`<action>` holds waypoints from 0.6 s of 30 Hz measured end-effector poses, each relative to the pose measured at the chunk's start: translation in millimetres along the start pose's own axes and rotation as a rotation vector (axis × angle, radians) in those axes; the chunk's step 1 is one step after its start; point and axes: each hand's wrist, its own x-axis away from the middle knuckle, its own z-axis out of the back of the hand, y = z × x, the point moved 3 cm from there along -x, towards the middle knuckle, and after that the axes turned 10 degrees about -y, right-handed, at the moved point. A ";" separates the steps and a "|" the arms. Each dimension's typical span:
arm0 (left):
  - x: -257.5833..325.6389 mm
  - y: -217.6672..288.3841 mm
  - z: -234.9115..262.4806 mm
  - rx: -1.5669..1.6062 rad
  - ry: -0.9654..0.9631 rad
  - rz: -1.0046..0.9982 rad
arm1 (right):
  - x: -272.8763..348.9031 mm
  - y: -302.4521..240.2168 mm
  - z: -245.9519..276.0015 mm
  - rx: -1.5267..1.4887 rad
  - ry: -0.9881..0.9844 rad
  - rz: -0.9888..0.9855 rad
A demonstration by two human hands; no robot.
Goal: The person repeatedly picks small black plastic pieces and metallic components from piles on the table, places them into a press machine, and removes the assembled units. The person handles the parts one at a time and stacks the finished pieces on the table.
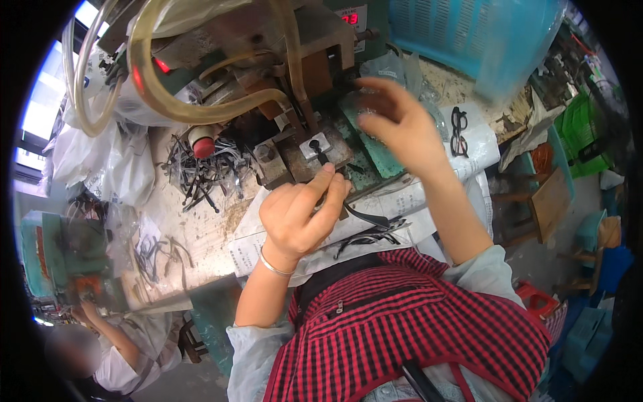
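Note:
My left hand (pixel 301 213) is closed on a slim black eyeglass temple (pixel 323 159), its index finger pressing along it. The temple's far end lies on a small bright metal plate (pixel 310 149) in the machine's fixture (pixel 338 149). Below the fingers, a dark curved strip (pixel 365 216) shows, perhaps the same temple's other end. My right hand (pixel 405 130) is raised to the right of the fixture, thumb and index finger apart, with nothing visible between them. Its fingers are somewhat blurred.
Clear hoses (pixel 194 117) loop over the machine. A red button (pixel 203 147) stands beside a pile of black strips (pixel 191 174). Black-framed glasses (pixel 459 132) rest on paper at right, near a blue basket (pixel 462 40). Another person (pixel 127 355) sits at lower left.

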 end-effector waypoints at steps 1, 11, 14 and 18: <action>-1.6 -2.0 -1.9 0.003 0.004 -0.015 | -1.2 10.3 20.2 0.054 0.133 -0.002; 0.9 -4.0 -9.6 0.020 0.014 -0.014 | 59.3 68.9 39.8 0.981 0.247 -0.114; 4.1 4.9 -2.0 0.120 -0.072 0.142 | 51.1 76.1 33.7 1.088 0.308 -0.091; 38.5 31.6 11.7 0.283 -0.088 0.448 | 46.5 85.9 35.2 1.153 0.212 -0.123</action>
